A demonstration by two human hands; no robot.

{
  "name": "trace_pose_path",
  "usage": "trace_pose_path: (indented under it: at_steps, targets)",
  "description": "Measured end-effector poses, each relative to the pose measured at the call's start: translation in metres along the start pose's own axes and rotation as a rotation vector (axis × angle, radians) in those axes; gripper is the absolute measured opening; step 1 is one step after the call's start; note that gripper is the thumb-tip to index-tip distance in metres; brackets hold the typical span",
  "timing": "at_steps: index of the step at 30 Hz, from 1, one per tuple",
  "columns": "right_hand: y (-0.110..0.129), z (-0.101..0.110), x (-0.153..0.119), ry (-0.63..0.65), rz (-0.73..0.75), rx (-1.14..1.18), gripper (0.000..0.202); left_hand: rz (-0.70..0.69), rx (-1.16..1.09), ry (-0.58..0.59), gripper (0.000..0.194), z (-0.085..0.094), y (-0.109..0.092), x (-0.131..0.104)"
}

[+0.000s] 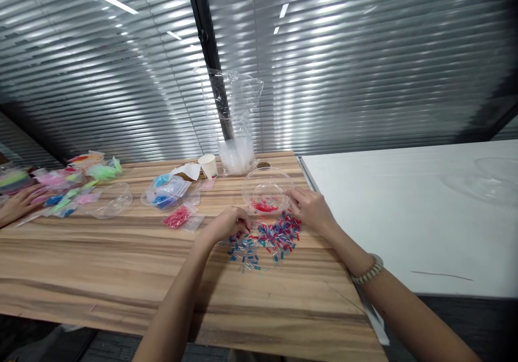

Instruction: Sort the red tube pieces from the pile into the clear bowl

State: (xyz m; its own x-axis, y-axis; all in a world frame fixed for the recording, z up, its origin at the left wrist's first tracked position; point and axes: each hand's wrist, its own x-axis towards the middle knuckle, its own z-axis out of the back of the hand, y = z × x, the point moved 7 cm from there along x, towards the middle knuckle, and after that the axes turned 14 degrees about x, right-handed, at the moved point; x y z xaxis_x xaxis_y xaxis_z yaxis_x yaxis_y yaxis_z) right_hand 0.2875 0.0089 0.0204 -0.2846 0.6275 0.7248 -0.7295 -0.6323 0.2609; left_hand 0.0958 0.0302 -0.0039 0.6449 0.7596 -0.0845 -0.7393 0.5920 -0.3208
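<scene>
A loose pile of small red, blue and clear tube pieces lies on the wooden table. Behind it stands a round clear plastic bowl with red tube pieces gathered inside. My left hand is at the pile's left edge, its fingers pinched together, with a small red piece showing at the fingertips. My right hand, with a beaded bracelet on the wrist, has its thumb and fingers closed at the right rim of the bowl.
Left of the bowl are a bag of red pieces, a clear container with blue bags, a paper cup and a tall plastic bag. Another person's hand rests among colourful bags at far left. A white table adjoins on the right.
</scene>
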Motion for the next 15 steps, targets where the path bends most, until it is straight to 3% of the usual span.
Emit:
trace_pose_path:
  at_steps: [8, 15]
  targets:
    - [-0.001, -0.002, -0.001, -0.001, 0.018, -0.010, 0.022, 0.036, 0.121, -0.039, 0.016, 0.005, -0.005, 0.000]
    - [-0.003, 0.001, -0.001, -0.036, 0.002, -0.084, 0.021, -0.002, 0.077, -0.221, 0.020, 0.023, -0.011, -0.004]
